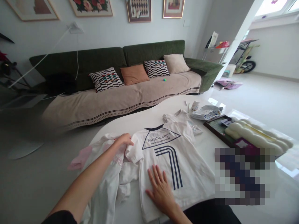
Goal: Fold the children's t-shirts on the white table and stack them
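Observation:
A white T-shirt [161, 155] with dark lettering and a large striped 7 lies spread out on the white table [130, 123]. My left hand [125, 139] is closed at the shirt's left sleeve, seeming to pinch its cloth near the shoulder. On the lower left part of the shirt, my right hand [161, 189] lies flat with the fingers spread. Left of the shirt, under my left forearm, is a heap of white clothes [107, 174], and a pink piece of cloth [80, 158] hangs at the table's edge.
At the table's right stand a dark-rimmed tray [218, 132], a pale wavy cushion-like object [259, 133] and a crumpled plastic packet [206, 112]. More pale cloth [179, 116] lies behind the shirt. Beyond the table is a green sofa [154, 51] with several pillows. A blurred patch hides the right foreground.

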The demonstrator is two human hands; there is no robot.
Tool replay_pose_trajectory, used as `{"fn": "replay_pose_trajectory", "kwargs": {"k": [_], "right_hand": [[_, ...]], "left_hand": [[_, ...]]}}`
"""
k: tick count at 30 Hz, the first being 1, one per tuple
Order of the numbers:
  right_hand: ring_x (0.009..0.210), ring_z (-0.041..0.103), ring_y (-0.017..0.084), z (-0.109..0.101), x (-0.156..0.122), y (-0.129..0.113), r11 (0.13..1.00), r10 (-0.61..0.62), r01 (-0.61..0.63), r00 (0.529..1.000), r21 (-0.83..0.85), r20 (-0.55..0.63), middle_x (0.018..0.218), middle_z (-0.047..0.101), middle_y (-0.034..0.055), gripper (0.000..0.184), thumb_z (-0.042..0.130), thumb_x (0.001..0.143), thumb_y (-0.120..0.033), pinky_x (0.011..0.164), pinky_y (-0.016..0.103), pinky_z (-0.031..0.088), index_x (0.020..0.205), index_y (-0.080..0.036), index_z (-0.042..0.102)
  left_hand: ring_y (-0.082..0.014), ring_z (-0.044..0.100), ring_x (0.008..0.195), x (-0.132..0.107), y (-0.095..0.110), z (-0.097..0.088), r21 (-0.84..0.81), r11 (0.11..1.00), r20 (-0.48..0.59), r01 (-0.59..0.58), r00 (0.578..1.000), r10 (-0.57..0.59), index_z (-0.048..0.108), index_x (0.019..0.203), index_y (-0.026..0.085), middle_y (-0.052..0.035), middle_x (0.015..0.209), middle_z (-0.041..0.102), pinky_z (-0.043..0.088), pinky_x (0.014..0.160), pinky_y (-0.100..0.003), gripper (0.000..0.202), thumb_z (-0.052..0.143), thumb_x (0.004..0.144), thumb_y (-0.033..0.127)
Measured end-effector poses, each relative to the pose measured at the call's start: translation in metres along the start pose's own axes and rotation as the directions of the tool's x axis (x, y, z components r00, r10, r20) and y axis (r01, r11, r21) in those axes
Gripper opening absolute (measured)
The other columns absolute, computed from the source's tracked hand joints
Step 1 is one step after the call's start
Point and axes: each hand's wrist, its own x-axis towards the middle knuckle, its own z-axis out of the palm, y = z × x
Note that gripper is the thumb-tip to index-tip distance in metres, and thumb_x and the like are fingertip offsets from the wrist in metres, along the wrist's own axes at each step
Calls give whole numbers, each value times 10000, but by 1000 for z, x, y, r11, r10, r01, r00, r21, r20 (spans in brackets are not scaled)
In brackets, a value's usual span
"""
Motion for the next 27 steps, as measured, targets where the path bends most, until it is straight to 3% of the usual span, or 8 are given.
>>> {"fn": "replay_pose_trajectory", "kwargs": {"k": [3, 7, 11, 15, 18, 21, 24, 27], "right_hand": [[1328, -8, 254, 4, -5, 0, 1000, 2, -2, 1000, -5, 4, 1453, 8, 58, 687, 346, 820, -520, 1038, 503, 82, 1391, -241, 85], [1325, -26, 277, 3, -26, -8, 1000, -18, 18, 1000, -11, 12, 1452, -21, 71, 769, 423, 775, -524, 1029, 530, 57, 1393, -228, 71], [1326, -8, 281, 13, -56, -20, 991, -133, 131, 989, 39, 60, 1454, -17, 66, 839, 437, 737, -568, 1024, 546, 60, 1394, -236, 35], [1315, 47, 332, 26, -69, -24, 980, -196, 196, 981, 19, -10, 1453, 30, 116, 911, 491, 684, -581, 995, 586, 104, 1399, -198, 77], [1266, 230, 337, 44, -73, -26, 970, -243, 234, 955, -69, -170, 1397, 270, 156, 750, 527, 718, -393, 964, 540, 237, 1368, -158, 237], [995, 513, 287, 61, -75, -24, 973, -230, 207, 910, -102, -345, 1086, 582, 134, 504, 521, 712, -220, 826, 429, 396, 1212, -181, 478], [702, 552, 206, 66, -76, -19, 971, -218, 239, 901, 9, -374, 769, 614, 51, 339, 517, 665, -150, 639, 312, 434, 983, -233, 602], [698, 553, 168, 59, -79, -10, 929, -105, 204, 945, 310, -308, 748, 599, 25, 276, 471, 642, -112, 609, 238, 423, 849, -237, 604]], "left_hand": [[-224, 589, 699, -15, -6, -3, 5, 1000, -46, 12, 999, -12, 606, 541, 141, -51, 550, 612, 396, 618, -262, 68, 601, 490, 96], [-205, 596, 775, -28, -22, -9, -59, 998, -110, -7, 994, 0, 650, 685, 138, -78, 733, 671, 404, 651, -234, 217, 496, 554, 61], [-174, 584, 854, -34, -33, -4, -164, 985, -165, -55, 986, 28, 642, 859, 124, -76, 906, 665, 409, 694, -204, 308, 449, 625, 74], [-190, 580, 817, -41, -33, 7, -250, 965, -181, -82, 983, 37, 631, 828, 110, -64, 847, 657, 423, 663, -224, 229, 501, 656, 188], [-188, 581, 737, -45, -32, 1, -314, 946, -142, -77, 989, 33, 624, 803, 112, -39, 741, 641, 424, 589, -225, 244, 549, 636, 274], [-166, 578, 674, -48, -27, -20, -386, 922, -85, -38, 996, 5, 602, 902, 129, -15, 683, 620, 427, 553, -223, 320, 556, 620, 273], [-139, 567, 620, -46, -8, -46, -529, 848, 131, 30, 990, 47, 562, 1025, 188, 18, 656, 602, 433, 543, -220, 459, 597, 570, 231], [-121, 550, 606, -34, 27, -59, -642, 766, 268, 46, 949, 167, 613, 913, 163, 3, 668, 604, 438, 554, -214, 367, 627, 549, 205]]}}
